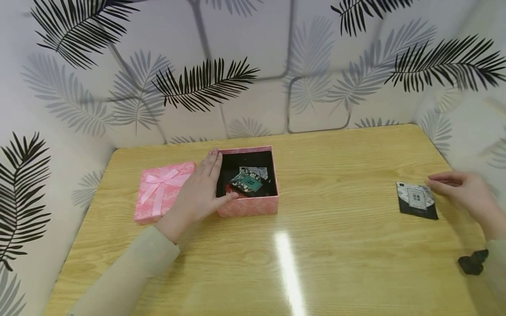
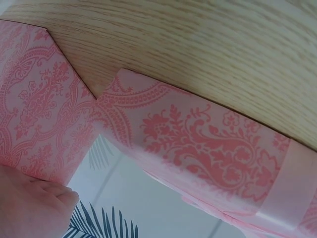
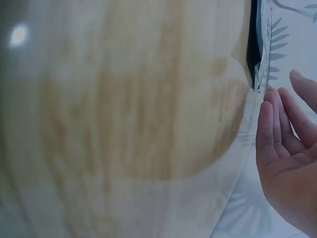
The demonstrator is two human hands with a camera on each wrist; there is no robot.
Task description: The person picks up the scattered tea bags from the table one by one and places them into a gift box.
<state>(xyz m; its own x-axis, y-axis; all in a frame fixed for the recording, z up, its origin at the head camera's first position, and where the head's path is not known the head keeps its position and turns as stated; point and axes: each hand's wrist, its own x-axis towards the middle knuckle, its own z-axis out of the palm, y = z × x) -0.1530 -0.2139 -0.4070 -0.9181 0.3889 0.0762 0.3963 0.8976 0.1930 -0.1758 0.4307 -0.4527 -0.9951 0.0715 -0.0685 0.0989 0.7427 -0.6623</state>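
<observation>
A pink patterned gift box (image 1: 248, 207) with a black inside stands without its lid near the back of the table. My left hand (image 1: 197, 186) lies along its left wall, fingers straight, thumb across the front left corner. Inside are a sachet with a green label (image 1: 250, 182), a grey-white sachet (image 1: 258, 171) behind it and something red, partly hidden by my thumb. At the right, a flat black and white sachet (image 1: 417, 200) lies on the table. My right hand (image 1: 466, 193) is beside its right edge; in the right wrist view, the thumb stands apart from the fingers.
The pink box lid (image 1: 164, 191) with a ribbon bow lies left of the box, partly behind my left hand. A wall (image 1: 253, 105) with leaf patterns borders the wooden table (image 1: 336, 254) at the back. A small black object (image 1: 472, 262) shows by my right sleeve.
</observation>
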